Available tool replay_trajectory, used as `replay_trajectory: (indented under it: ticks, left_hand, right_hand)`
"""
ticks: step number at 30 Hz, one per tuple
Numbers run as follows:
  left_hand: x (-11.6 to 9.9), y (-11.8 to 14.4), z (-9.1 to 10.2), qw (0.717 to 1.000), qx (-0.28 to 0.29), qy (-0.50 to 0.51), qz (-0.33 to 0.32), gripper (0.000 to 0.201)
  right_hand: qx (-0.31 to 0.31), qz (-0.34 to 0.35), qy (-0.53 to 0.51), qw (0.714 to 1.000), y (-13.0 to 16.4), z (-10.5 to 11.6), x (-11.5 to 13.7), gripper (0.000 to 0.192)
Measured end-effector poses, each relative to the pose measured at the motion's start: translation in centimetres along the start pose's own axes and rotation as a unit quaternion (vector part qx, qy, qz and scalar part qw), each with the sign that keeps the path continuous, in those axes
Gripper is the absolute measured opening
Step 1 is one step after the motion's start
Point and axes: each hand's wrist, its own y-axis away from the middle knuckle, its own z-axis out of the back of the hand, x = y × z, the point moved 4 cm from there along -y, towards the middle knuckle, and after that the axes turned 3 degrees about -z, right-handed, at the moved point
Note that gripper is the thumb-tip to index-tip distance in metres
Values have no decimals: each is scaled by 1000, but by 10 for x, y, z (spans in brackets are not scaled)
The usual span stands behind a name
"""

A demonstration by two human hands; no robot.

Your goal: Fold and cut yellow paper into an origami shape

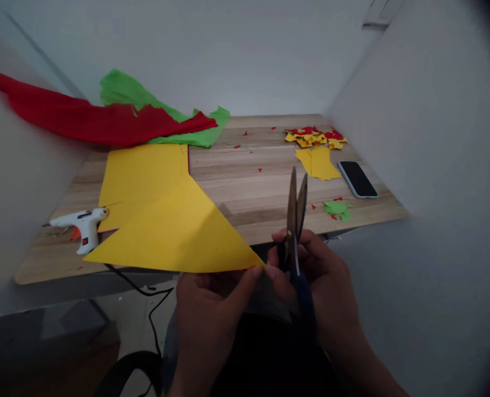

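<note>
At the table's near edge my left hand (206, 309) pinches the corner of the folded yellow paper (174, 231); my right hand (323, 281) grips the scissors (297, 207), blades nearly closed and upright. No cut shows on this sheet yet; cut scraps (315, 138) sit far back.

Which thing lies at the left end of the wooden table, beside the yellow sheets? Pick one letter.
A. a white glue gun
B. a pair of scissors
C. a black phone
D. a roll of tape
A: the white glue gun lies on the table by the yellow paper, while the phone is at the right and the scissors are in the right hand.
</note>
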Motion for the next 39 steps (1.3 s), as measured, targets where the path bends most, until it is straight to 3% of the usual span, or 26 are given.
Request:
replay_trajectory:
  ticks: [4, 10, 14, 21, 30, 39]
  left_hand:
    - [-2, -3, 2, 1000, 5, 13, -14, 18]
    - [-5, -9, 1, 996, 33, 69, -34, 16]
    - [-3, -11, -1, 995, 38, 88, -39, 17]
    - [-2, -11, -3, 987, 34, 148, -51, 24]
    - [-4, -12, -2, 987, 31, 142, -72, 22]
    - [-6, -13, -1, 987, 34, 136, -74, 22]
  right_hand:
    - [14, -1, 12, 1000, 3, 6, -5, 32]
    - [185, -68, 35, 980, 21, 18, -30, 48]
    - [239, -98, 12, 966, 29, 20, -39, 42]
    - [251, -132, 15, 959, 28, 19, -42, 43]
    - [259, -133, -13, 957, 31, 21, -47, 44]
    - [263, -125, -23, 956, 30, 22, -51, 58]
